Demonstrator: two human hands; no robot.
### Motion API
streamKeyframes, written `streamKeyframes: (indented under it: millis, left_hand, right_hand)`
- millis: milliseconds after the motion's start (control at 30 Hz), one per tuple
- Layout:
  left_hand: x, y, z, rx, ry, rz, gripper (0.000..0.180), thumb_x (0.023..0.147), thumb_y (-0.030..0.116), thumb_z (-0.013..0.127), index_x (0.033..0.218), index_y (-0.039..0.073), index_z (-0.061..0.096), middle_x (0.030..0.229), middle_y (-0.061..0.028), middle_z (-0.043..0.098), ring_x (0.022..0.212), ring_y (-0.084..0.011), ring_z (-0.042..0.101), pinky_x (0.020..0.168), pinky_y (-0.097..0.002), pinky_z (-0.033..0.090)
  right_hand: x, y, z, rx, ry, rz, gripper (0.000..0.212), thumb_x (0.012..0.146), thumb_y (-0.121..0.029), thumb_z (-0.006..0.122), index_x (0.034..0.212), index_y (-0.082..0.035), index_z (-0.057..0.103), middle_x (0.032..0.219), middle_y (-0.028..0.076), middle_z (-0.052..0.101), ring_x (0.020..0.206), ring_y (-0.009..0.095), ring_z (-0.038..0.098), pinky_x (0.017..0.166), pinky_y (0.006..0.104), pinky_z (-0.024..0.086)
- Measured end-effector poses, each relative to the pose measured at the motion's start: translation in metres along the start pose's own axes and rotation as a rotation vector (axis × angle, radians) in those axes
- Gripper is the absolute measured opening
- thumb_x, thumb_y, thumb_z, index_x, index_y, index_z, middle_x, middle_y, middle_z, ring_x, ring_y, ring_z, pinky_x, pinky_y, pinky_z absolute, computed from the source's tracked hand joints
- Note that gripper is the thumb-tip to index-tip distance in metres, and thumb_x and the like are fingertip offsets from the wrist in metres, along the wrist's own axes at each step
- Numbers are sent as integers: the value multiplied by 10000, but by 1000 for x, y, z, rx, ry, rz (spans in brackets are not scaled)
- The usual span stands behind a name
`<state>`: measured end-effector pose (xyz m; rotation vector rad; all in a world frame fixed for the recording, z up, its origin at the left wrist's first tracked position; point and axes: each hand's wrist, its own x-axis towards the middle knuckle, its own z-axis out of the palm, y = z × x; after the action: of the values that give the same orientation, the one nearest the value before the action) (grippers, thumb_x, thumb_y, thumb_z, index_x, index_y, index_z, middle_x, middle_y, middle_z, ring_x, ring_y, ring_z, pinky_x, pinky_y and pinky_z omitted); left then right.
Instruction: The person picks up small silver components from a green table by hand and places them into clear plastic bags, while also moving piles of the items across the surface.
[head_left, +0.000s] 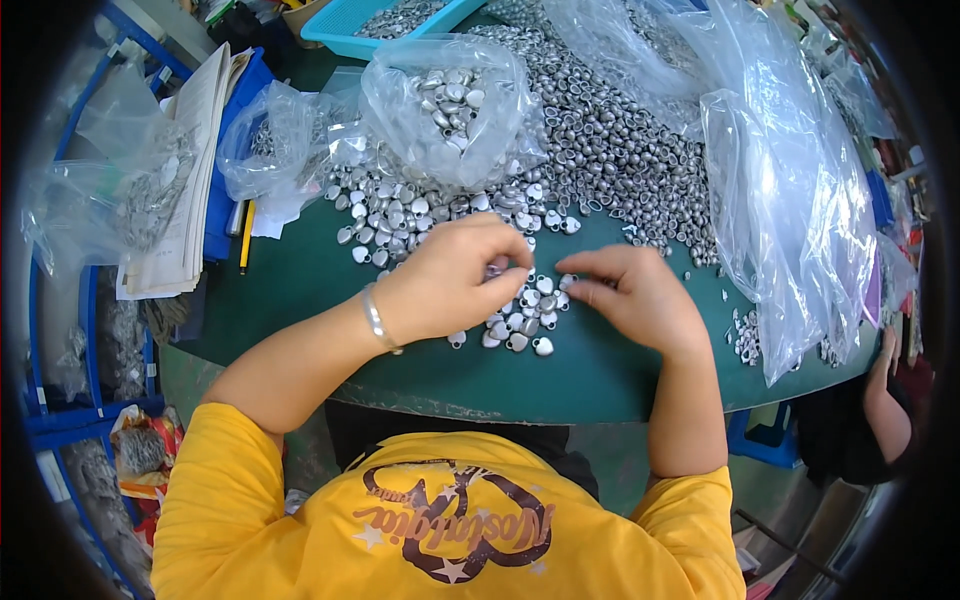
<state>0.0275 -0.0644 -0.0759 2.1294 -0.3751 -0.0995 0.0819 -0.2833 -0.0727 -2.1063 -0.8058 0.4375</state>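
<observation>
My left hand (455, 275), with a silver bangle on its wrist, is curled closed above the near part of the pile; what its fingers hold, if anything, is hidden. Facing it, my right hand (635, 300) pinches a small silver heart charm (568, 282) between thumb and forefinger. Between and below both hands lies a small group of silver heart charms (522, 322), some with little loops showing. Beyond my left hand spreads a larger heap of similar heart charms (395, 215) on the green table (290, 310).
An open clear bag of heart charms (445, 105) stands behind the heap. Many small grey metal pieces (630, 150) are piled at the back right, beside large clear plastic bags (790, 190). A blue basket (390, 40), papers (180, 180) and a yellow pencil (247, 237) are farther out. Another person's arm (885, 405) shows at right.
</observation>
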Motion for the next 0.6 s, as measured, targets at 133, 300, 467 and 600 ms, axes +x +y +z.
streamKeyframes:
  millis: [133,300,467,600]
  left_hand:
    - [5,-3,13,412,-40,209,173,718,12,650,855,-13,548,817,-145,475,720,-324,543,639,-354,472]
    - [0,1,8,333,-37,234,176,720,-12,634,830,7,498,830,-141,479,695,-317,537,622,-362,465]
    - [-7,-3,4,-446,-80,-363,158,761,10,609,885,11,512,738,-117,506,655,-254,533,600,-291,439]
    - [-8,0,8,187,-38,213,221,748,65,663,947,16,582,762,-108,514,666,-249,533,607,-301,439]
  right_hand:
    - [-3,2,3,-149,-21,-29,161,738,-73,666,870,-2,608,738,126,625,703,259,609,627,343,466]
    - [3,-2,-11,882,-125,294,63,771,-37,603,783,-37,541,623,-39,487,556,54,446,480,189,351]
    - [-1,-5,-1,227,-180,80,201,747,-82,676,931,-18,623,669,40,588,585,133,556,536,266,438]
    - [-2,1,16,-58,-97,-244,198,710,-50,696,886,-5,616,730,111,600,624,230,561,590,308,455]
